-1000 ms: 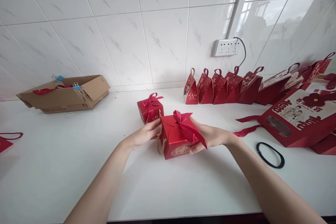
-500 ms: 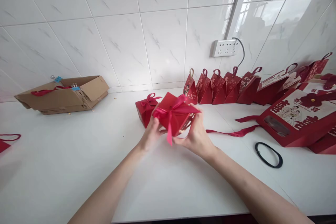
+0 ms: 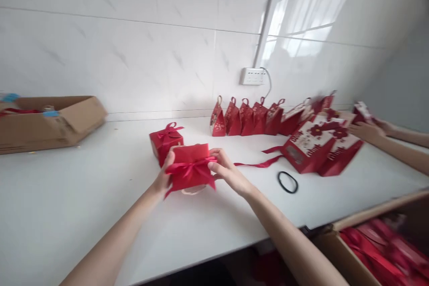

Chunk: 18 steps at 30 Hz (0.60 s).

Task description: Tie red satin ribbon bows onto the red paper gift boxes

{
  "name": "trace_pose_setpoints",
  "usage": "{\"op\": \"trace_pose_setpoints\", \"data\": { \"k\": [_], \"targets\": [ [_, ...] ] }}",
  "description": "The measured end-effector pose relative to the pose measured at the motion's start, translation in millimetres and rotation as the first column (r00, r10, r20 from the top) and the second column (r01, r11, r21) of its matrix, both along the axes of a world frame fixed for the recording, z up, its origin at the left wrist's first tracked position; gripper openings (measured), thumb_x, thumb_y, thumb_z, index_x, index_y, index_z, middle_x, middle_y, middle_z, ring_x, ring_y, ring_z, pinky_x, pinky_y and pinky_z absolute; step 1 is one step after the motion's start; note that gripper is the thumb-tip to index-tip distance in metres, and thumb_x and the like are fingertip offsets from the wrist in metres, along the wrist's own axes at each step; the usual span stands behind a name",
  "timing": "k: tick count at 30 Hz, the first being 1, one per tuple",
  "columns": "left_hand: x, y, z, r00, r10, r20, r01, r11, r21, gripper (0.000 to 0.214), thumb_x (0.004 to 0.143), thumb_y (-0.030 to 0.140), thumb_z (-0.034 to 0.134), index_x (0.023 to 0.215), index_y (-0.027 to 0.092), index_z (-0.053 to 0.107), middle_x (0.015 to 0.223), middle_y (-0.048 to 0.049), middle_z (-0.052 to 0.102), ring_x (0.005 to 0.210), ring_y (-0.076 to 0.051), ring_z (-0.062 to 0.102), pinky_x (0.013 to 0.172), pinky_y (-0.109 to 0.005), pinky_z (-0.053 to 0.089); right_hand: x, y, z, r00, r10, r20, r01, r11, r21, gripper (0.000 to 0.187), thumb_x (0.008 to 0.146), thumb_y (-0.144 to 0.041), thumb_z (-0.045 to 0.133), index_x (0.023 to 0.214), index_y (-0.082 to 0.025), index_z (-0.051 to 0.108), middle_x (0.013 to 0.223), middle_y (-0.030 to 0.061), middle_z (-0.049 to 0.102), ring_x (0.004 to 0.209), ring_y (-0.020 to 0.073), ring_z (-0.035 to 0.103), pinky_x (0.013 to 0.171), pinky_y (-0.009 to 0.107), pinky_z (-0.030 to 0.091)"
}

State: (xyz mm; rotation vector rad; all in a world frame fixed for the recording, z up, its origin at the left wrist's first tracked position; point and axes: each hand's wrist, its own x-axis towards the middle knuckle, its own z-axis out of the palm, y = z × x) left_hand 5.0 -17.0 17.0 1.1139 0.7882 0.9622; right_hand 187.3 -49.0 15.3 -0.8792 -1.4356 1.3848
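Between my two hands is a red gift box (image 3: 190,154), tilted so that the side with its pink-red ribbon bow faces me. My left hand (image 3: 163,176) grips its left side, the thumb near the upper corner. At the right side, the fingers of my right hand (image 3: 226,172) are bent against the box near the end of the bow. A second red gift box (image 3: 164,140) with a ribbon bow stands on the table just behind, to the left. A loose red ribbon (image 3: 259,164) lies on the table to the right of my right hand.
Small red looped boxes (image 3: 247,120) stand in a row by the wall. Larger red boxes (image 3: 310,149) and a black ring (image 3: 287,182) lie to the right. Another person's hands (image 3: 367,132) work at far right. Cardboard boxes stand left (image 3: 77,120) and below the table's edge (image 3: 330,250).
My view has swung to the right, bringing the other person's hands and the lower cardboard box into sight. The held gift box has been turned and lowered a little.
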Motion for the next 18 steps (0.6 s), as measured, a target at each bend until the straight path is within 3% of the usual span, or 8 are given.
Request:
{"op": "trace_pose_setpoints", "data": {
  "k": [3, 5, 7, 9, 12, 16, 18],
  "targets": [
    [7, -5, -4.0, 0.996, -0.081, 0.032, 0.082, 0.997, -0.010, 0.052, 0.072, 0.061, 0.050, 0.103, 0.020, 0.057, 0.105, -0.0089, 0.066, 0.100, -0.031, 0.060, 0.083, -0.042, 0.048, 12, -33, -1.3, 0.996, -0.092, -0.005, 0.092, 0.995, -0.026, 0.040, 0.085, -0.054, 0.044, 0.110, -0.024, 0.046, 0.124, 0.0080, 0.045, 0.108, 0.0212, 0.048, 0.079, 0.035, 0.047],
    [14, -9, -9.9, 0.993, -0.120, 0.011, 0.120, 0.992, 0.038, 0.043, 0.069, 0.056, 0.057, 0.097, 0.024, 0.058, 0.113, -0.0079, 0.062, 0.105, -0.033, 0.057, 0.085, -0.044, 0.048, 18, -57, -6.4, 0.972, -0.228, 0.052, 0.232, 0.969, -0.081, 0.046, 0.083, -0.056, 0.048, 0.116, -0.024, 0.043, 0.127, 0.0087, 0.043, 0.109, 0.0211, 0.048, 0.086, 0.037, 0.043],
    [23, -16, -16.5, 0.986, -0.167, 0.024, 0.165, 0.984, 0.065, 0.041, 0.063, 0.056, 0.063, 0.087, 0.023, 0.059, 0.120, -0.0079, 0.057, 0.109, -0.035, 0.054, 0.085, -0.044, 0.049, 24, -79, -11.7, 0.960, -0.271, 0.075, 0.280, 0.948, -0.151, 0.058, 0.078, -0.055, 0.056, 0.123, -0.025, 0.037, 0.127, 0.0099, 0.043, 0.105, 0.0208, 0.052, 0.089, 0.038, 0.041],
    [32, -24, -21.7, 0.965, -0.255, 0.061, 0.252, 0.967, 0.043, 0.042, 0.060, 0.058, 0.064, 0.084, 0.023, 0.060, 0.126, -0.0075, 0.052, 0.111, -0.037, 0.052, 0.085, -0.044, 0.049, 30, -100, -14.2, 0.963, -0.259, 0.073, 0.268, 0.942, -0.202, 0.070, 0.075, -0.053, 0.062, 0.130, -0.026, 0.028, 0.124, 0.0102, 0.046, 0.099, 0.0202, 0.055, 0.087, 0.038, 0.042],
    [44, -39, -25.0, 0.923, -0.374, 0.084, 0.376, 0.927, -0.006, 0.046, 0.062, 0.061, 0.062, 0.091, 0.025, 0.063, 0.129, -0.0066, 0.049, 0.111, -0.038, 0.052, 0.084, -0.046, 0.048, 33, -128, -11.1, 0.948, -0.294, 0.124, 0.316, 0.920, -0.233, 0.073, 0.078, -0.050, 0.059, 0.136, -0.028, 0.021, 0.124, 0.0097, 0.047, 0.097, 0.0205, 0.056, 0.085, 0.038, 0.042],
    [54, -55, -25.9, 0.929, -0.368, 0.050, 0.365, 0.929, 0.053, 0.053, 0.057, 0.069, 0.061, 0.088, 0.026, 0.065, 0.125, -0.0056, 0.053, 0.113, -0.040, 0.048, 0.085, -0.046, 0.045, 25, -149, -4.4, 0.940, -0.308, 0.145, 0.337, 0.905, -0.259, 0.081, 0.079, -0.046, 0.058, 0.141, -0.026, 0.010, 0.132, 0.0095, 0.042, 0.112, 0.0230, 0.049, 0.093, 0.038, 0.037],
    [53, -52, -30.1, 0.933, -0.355, 0.058, 0.352, 0.934, 0.064, 0.066, 0.053, 0.078, 0.054, 0.097, 0.029, 0.064, 0.124, -0.0058, 0.055, 0.114, -0.041, 0.046, 0.083, -0.047, 0.044, 21, -155, -1.7, 0.934, -0.337, 0.116, 0.357, 0.883, -0.305, 0.082, 0.077, -0.042, 0.061, 0.140, -0.026, 0.012, 0.130, 0.0087, 0.045, 0.110, 0.0224, 0.050, 0.092, 0.037, 0.038]
  ]
}}
